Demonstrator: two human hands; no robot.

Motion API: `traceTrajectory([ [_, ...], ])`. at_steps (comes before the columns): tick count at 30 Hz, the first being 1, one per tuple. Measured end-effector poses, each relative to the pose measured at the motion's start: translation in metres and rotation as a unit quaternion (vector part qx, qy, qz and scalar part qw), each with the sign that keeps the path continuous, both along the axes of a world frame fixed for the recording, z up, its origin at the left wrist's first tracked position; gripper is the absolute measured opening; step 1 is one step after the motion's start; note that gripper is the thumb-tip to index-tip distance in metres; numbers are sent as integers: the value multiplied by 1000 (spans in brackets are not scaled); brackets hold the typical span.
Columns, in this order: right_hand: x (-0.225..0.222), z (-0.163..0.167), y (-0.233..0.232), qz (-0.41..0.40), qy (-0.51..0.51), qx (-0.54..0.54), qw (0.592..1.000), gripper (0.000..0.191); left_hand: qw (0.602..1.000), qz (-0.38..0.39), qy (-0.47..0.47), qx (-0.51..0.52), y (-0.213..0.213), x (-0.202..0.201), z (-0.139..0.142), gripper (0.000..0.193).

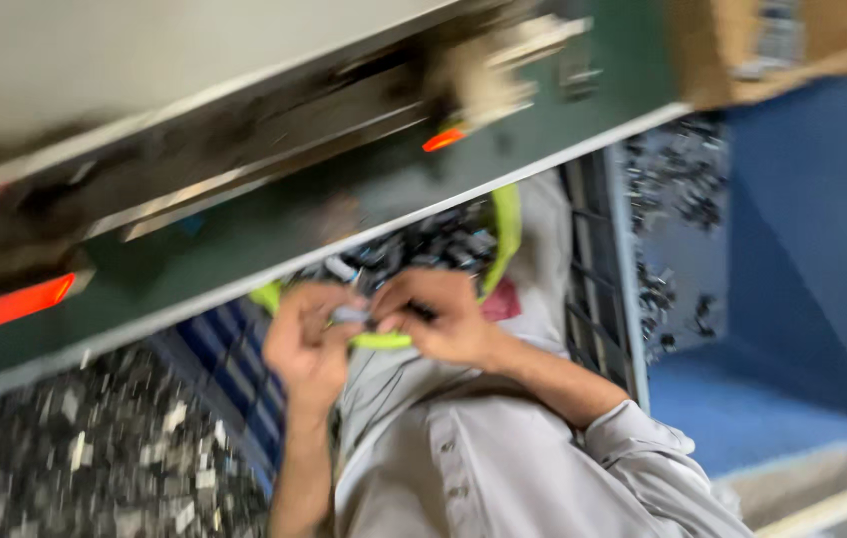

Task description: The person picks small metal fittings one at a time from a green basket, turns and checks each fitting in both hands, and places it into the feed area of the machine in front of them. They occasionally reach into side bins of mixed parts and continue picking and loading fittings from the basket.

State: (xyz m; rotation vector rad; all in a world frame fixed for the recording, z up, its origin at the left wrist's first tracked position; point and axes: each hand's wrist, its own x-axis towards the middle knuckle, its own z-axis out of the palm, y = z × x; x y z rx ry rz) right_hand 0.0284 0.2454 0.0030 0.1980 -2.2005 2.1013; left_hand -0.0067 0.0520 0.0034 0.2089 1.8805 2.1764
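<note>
Both hands, left hand (309, 344) and right hand (443, 317), pinching a small, blurred, seemingly grey part (352, 315), lime-green bowl (505, 231), orange rectangular labels (17, 304)

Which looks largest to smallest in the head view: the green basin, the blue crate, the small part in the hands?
1. Blue crate, though nearness to the camera may exaggerate it.
2. Green basin, partly hidden.
3. Small part, pinched between left hand and right hand.
</note>
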Motion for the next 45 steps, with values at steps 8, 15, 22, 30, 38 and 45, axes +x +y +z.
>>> traceTrajectory([
  [8, -5, -2, 1, 8, 86, 58, 995, 25, 991, 64, 46, 112, 18, -7, 2, 47],
  [15, 10, -22, -10, -81, -55, -56, 994, 26, 963, 58, 250, -86, 9, -2, 17, 32],
  [22, 1, -34, -18, -68, -51, -191, 978, 32, 860, 52, 472, -187, -4, -17, 11, 35],
  [30, -34, -21, -3, -74, -153, -338, 926, 24, 860, 106, 402, -297, -26, -9, 36, 29],
  [38, -170, 89, -3, -78, 318, 332, 885, 31, 956, 217, -88, 177, -6, 6, 8, 12],
  [45, -191, 68, -8, -37, 239, 308, 920, 31, 959, 140, 69, 236, -15, 16, -13, 31],
])
